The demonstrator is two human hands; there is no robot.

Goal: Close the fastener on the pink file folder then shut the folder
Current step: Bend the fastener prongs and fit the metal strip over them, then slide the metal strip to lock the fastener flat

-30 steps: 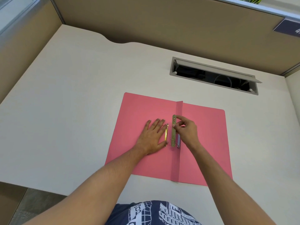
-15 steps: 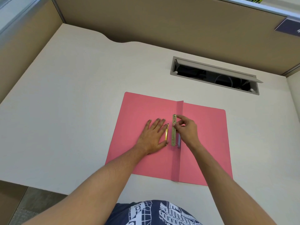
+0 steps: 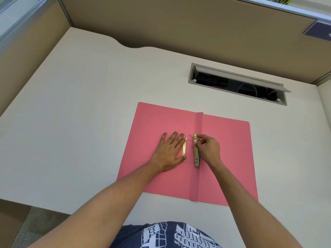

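Observation:
A pink file folder lies open flat on the white desk, its spine fold running down the middle. A brass fastener bar sits along the spine, and a second gold strip lies just left of it. My left hand rests flat on the left flap, fingers spread, touching the gold strip. My right hand pinches the top end of the brass bar, where a thin prong sticks up.
A grey cable slot with its lid tilted open is set into the white desk behind the folder. Tan partition walls close the back and left. The desk's front edge runs just below the folder.
My right hand's fingers have shifted at the top of the brass bar, and a thin prong now shows there. My left hand stays flat in place.

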